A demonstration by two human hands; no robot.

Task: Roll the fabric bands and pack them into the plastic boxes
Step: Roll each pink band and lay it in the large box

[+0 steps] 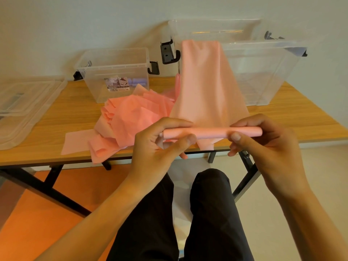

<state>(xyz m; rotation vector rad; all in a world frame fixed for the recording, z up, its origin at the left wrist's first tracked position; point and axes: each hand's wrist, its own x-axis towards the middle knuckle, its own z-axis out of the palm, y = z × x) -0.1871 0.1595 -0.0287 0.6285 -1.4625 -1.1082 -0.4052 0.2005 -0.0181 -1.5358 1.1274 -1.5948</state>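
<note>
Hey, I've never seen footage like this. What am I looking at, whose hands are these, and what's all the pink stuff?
There is no machine here. This is one picture from a camera worn on a person's head, looking down past their hands to their knees. The left hand and right hand grip the two ends of a pink fabric band that is partly rolled into a tube. Its loose length runs up over the rim of the large clear box. On the wooden table lie a pile of more pink bands, a small clear box holding what look like purple rolls, and a clear lid at the left.
</note>
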